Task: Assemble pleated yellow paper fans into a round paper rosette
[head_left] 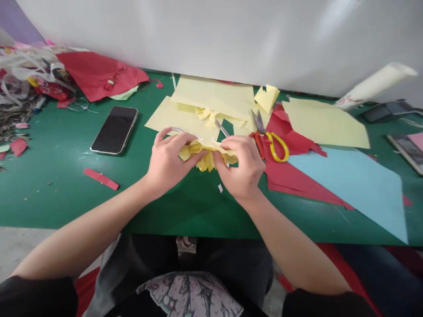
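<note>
Between my two hands is a yellow paper flower with ruffled, crinkled petals, held above the front part of the table. My left hand pinches its left side between thumb and fingers. On the right side, my right hand grips the edge the same way, thumb underneath. Just behind the flower lie yellow paper sheets with small folded yellow scraps on them. A metal blade shows behind my right fingers; the rest of that tool is mostly hidden.
Scissors with red and yellow handles lie right of my hands on red paper. Light blue paper is farther right. A phone and a red strip lie left. Clutter fills the far left; a white roll leans at right.
</note>
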The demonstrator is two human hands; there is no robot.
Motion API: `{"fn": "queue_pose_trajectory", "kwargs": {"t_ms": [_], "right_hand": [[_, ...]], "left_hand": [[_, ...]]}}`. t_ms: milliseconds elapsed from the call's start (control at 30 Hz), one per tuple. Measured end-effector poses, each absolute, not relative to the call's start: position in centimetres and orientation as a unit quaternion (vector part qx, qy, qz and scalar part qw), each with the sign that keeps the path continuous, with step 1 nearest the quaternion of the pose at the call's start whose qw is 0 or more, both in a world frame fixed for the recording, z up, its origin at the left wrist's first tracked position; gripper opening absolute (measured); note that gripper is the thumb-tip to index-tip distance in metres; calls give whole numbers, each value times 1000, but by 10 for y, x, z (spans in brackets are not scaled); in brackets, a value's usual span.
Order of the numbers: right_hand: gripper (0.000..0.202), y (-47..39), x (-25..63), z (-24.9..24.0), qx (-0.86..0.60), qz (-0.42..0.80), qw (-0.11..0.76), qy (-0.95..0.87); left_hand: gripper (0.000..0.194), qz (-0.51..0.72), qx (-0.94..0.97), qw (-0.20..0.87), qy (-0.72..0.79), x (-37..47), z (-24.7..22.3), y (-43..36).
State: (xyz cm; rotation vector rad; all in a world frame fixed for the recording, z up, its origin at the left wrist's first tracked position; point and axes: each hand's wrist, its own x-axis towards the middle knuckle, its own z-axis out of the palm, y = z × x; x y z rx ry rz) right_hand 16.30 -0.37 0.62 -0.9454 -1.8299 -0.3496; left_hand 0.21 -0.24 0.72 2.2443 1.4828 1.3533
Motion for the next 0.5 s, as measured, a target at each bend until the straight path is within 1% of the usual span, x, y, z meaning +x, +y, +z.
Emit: {"fn": "queue_pose_trajectory", "kwargs": {"t_ms": [167,333,500], "right_hand": [[16,-4,163,7,-396,-132,511,-751],[15,-4,164,6,-388,-146,489,-767],[16,-5,164,5,-374,-159,464,-787]], "left_hand": [[14,457,747,65,478,2,8,-2],[28,437,746,110,491,4,15,-5],[22,451,741,115,484,5,20,-7]]}}
